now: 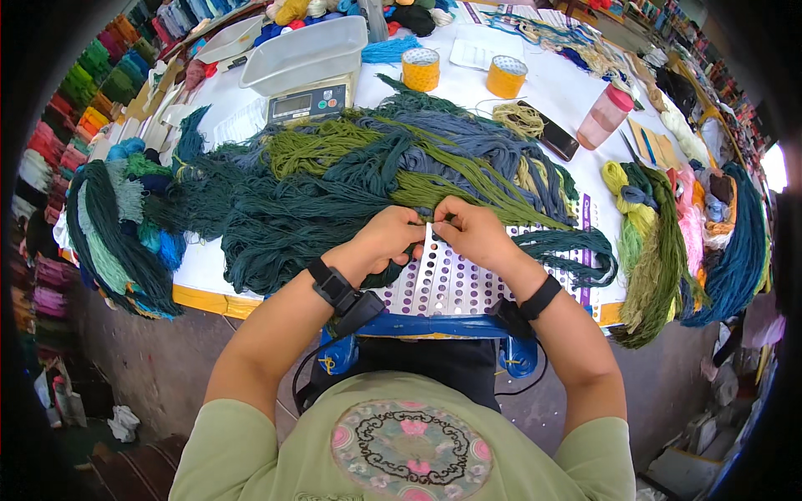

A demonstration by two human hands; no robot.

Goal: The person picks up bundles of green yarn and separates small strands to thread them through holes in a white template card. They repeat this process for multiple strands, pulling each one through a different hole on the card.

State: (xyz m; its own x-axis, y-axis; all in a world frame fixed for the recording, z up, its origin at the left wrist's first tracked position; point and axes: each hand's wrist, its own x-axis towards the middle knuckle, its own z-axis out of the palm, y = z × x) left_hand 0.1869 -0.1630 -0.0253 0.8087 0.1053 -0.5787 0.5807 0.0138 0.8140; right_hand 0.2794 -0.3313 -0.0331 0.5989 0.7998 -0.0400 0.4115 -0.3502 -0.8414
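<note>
My left hand point(389, 235) and my right hand point(473, 230) meet over the middle of the table, fingers closed in pinches. Between their fingertips is the top end of a white punched card strip point(429, 260), with a row of holes down it. Dark green yarn point(386, 275) shows under my left hand, and a loop of dark green yarn point(576, 250) lies right of my right hand. More punched white cards point(476, 288) with purple dots lie below the hands. A large heap of dark green, olive and grey-blue yarn point(284, 213) spreads just beyond them.
Behind the heap stand a digital scale point(311, 102) with a clear tray point(309, 58) and two yellow tape rolls point(420, 69). A phone point(558, 138) and a pink-lidded bottle point(606, 115) are at right. Skeins point(660, 250) hang over the front edge; a blue frame point(426, 326) is nearest me.
</note>
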